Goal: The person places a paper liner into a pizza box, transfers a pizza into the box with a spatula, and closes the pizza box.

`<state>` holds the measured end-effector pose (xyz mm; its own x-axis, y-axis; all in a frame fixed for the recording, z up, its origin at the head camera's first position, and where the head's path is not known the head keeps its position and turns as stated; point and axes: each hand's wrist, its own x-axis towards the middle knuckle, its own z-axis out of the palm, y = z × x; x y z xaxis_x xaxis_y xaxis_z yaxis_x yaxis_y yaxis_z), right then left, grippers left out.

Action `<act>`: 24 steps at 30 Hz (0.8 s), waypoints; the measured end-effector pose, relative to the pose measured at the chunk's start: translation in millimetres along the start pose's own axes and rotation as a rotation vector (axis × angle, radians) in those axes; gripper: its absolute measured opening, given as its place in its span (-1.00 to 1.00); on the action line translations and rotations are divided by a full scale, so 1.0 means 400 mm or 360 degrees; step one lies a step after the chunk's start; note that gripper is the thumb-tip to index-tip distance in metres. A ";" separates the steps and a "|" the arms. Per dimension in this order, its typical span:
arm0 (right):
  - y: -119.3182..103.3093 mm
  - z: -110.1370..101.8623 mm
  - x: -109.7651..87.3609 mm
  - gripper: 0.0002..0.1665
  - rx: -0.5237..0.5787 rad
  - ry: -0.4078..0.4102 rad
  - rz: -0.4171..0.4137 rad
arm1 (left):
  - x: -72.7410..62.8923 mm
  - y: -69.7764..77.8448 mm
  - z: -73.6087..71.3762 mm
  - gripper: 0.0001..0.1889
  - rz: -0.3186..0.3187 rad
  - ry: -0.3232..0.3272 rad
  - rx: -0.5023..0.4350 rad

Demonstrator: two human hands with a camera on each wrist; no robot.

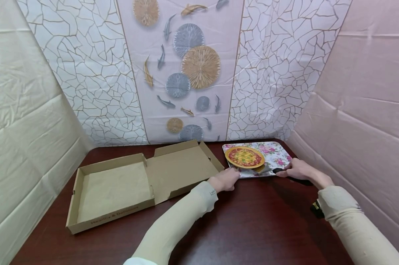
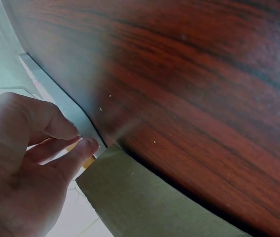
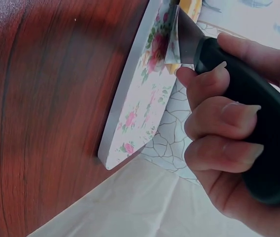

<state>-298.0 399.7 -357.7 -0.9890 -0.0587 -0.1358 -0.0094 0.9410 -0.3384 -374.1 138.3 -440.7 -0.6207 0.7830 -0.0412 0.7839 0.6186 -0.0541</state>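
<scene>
A round pizza with a golden crust and red and yellow topping sits over the left part of a floral tray. My right hand grips the black handle of a pizza server. Its metal blade reaches under the pizza's near right side, and the pizza looks tilted on it. At the tray's front left corner, my left hand pinches the tray edge between thumb and fingers, close beside the cardboard flap of a box lid.
An unfolded cardboard pizza box lies on the left of the dark red wooden table, its lid laid flat toward the tray. Patterned cloth hangs behind the table, with plain cloth walls on both sides.
</scene>
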 end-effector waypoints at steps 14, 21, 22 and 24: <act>-0.010 0.008 0.009 -0.53 0.0004 -0.0030 0.0005 | 0.007 -0.003 0.006 -0.74 -0.0021 -0.0019 -0.0008; -0.014 0.012 0.014 -0.53 -0.0024 -0.0006 -0.0013 | 0.000 0.001 -0.001 -0.74 -0.0020 -0.0017 -0.0008; -0.013 0.012 0.014 -0.53 -0.0025 -0.0002 -0.0015 | -0.001 0.001 -0.001 -0.74 -0.0019 -0.0013 -0.0005; -0.013 0.013 0.015 -0.53 -0.0018 0.0006 -0.0018 | -0.002 0.002 -0.002 -0.74 -0.0016 -0.0007 0.0004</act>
<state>-303.2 392.9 -361.7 -0.9893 -0.0681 -0.1287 -0.0221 0.9440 -0.3293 -373.1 138.4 -439.9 -0.6285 0.7765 -0.0449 0.7776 0.6261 -0.0571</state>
